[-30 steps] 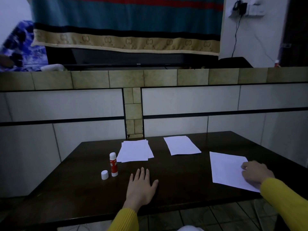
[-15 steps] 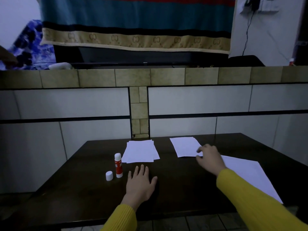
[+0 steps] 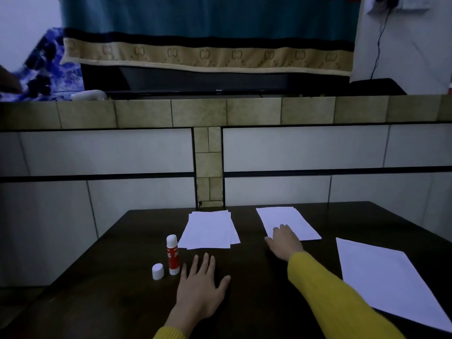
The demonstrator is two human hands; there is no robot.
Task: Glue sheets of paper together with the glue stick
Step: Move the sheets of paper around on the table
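Note:
A red and white glue stick stands upright and uncapped on the dark table, its white cap just to its left. Behind it lies a small stack of white sheets. A single white sheet lies at the back right. My right hand reaches over its near left corner, fingertips touching the paper. A larger white sheet lies near the right edge. My left hand rests flat on the table, fingers spread, right of the glue stick.
A tiled wall with a beige ledge rises right behind the table's far edge. A teal and beige cloth hangs beyond it. The table's right edge runs under the larger sheet.
My right hand has left the larger sheet on the right and travelled left and forward onto the near corner of the back right sheet. My left hand has stayed flat.

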